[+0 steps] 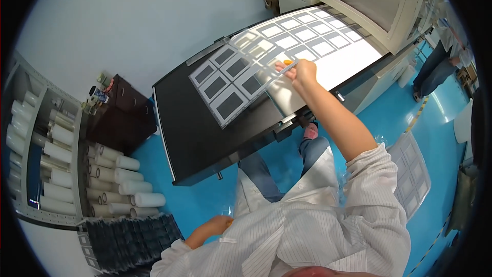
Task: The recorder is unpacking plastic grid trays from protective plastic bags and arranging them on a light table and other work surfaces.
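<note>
A long grey sheet (218, 88) patterned with rows of framed rectangles lies across the table, its near-left end over a black surface and the rest over a brightly lit white surface (359, 57). My right hand (301, 72) reaches over the sheet's near edge, at the border of lit and dark. A small orange object (288, 62) shows at its fingers, which look closed around it; its kind is too small to tell. My left hand (220, 224) hangs low beside my body, away from the table, its fingers curled and partly hidden.
The black table end (179, 138) has a raised edge and a small handle in front. At left are a shelf with white rolls (56, 149), a dark cabinet (120, 107) and dark stacked material (128, 241). A patterned sheet (412, 172) is at right; another person (435, 69) stands beyond.
</note>
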`<state>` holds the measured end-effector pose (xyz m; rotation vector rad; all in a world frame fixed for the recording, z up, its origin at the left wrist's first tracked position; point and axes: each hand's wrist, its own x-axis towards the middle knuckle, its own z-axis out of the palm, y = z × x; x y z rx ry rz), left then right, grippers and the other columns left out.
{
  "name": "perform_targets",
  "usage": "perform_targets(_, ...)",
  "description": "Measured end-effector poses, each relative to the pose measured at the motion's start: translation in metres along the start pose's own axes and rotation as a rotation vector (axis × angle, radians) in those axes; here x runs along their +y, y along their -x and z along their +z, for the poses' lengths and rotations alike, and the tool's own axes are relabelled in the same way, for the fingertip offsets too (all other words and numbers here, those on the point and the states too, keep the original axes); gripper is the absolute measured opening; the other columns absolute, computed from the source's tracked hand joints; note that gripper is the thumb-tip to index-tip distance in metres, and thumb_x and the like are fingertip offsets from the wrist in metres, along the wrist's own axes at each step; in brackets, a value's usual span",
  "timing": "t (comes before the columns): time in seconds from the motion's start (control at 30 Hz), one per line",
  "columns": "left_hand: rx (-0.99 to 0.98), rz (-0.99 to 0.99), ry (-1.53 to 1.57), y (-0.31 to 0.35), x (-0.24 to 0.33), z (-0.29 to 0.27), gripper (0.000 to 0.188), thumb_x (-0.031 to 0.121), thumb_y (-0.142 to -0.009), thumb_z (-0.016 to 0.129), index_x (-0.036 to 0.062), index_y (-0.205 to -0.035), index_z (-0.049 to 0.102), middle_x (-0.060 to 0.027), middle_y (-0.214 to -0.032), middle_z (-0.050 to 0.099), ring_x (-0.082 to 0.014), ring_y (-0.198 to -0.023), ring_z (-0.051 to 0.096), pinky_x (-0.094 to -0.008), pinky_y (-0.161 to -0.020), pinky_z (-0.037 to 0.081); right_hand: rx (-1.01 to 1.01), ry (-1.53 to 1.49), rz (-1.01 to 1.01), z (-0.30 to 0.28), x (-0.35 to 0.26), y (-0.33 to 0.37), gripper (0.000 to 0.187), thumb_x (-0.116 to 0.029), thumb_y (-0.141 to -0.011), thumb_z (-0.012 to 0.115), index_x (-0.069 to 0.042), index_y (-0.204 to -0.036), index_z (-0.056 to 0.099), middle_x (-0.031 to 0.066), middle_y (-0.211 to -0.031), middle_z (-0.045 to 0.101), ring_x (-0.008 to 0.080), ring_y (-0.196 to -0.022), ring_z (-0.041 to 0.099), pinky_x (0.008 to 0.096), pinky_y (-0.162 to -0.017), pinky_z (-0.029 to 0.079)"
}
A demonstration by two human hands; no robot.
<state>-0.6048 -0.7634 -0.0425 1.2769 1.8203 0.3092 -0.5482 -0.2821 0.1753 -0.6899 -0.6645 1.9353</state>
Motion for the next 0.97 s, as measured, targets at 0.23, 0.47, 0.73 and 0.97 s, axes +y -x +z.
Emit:
perform_targets(0.23,0.999,0.321,-0.023,-0.036,0.180,-0.194,0.042,0.015,-0.075,0.065,-0.0007,-0.111,0.050,-0.0182,-0.107,0.053,-0.0273,-0.090,0.056,-0.0313,-0.075,0.044,0.074,0.136,-0.071,-0.020,0.022,-0.015,0.033,0.001,-0.083,0.024,0.021,-0.109,0.021,0.0345,-0.103,0.044,0.0416,-0.085,0.059,0.0401,-0.064,0.058)
perform_targets(0.47,0.922,0.056,-0.525,-0.142,0.146,-0.260,0.095,0.052,-0.070,0.064,-0.0084,-0.130,0.023,-0.0265,-0.133,0.029,-0.0369,-0.129,0.020,-0.0485,-0.105,0.010,0.024,0.386,-0.122,-0.050,-0.015,0.027,0.034,-0.002,-0.086,0.038,0.009,-0.117,0.034,0.0245,-0.108,0.047,0.0293,-0.096,0.054,0.0386,-0.076,0.052)
perform_targets(0.73,0.949,0.140,-0.527,-0.167,0.143,-0.267,0.089,0.050,-0.070,0.065,-0.0098,-0.127,0.029,-0.0251,-0.130,0.034,-0.0342,-0.126,0.027,-0.0483,-0.104,0.014,0.444,0.965,-0.654,-0.290,-0.095,0.111,0.038,-0.011,-0.083,0.049,-0.001,-0.119,0.045,0.0142,-0.118,0.049,0.0243,-0.107,0.050,0.0330,-0.087,0.043)
perform_targets(0.97,0.974,0.119,-0.605,-0.176,0.139,-0.263,0.082,0.042,-0.074,0.064,-0.0125,-0.125,0.031,-0.0258,-0.128,0.037,-0.0345,-0.126,0.028,-0.0495,-0.104,0.016,1.173,1.755,-0.206,-0.490,-0.113,0.274,0.055,-0.024,-0.081,0.057,0.002,-0.125,0.038,0.0223,-0.129,0.038,0.0316,-0.119,0.038,0.0379,-0.099,0.029)
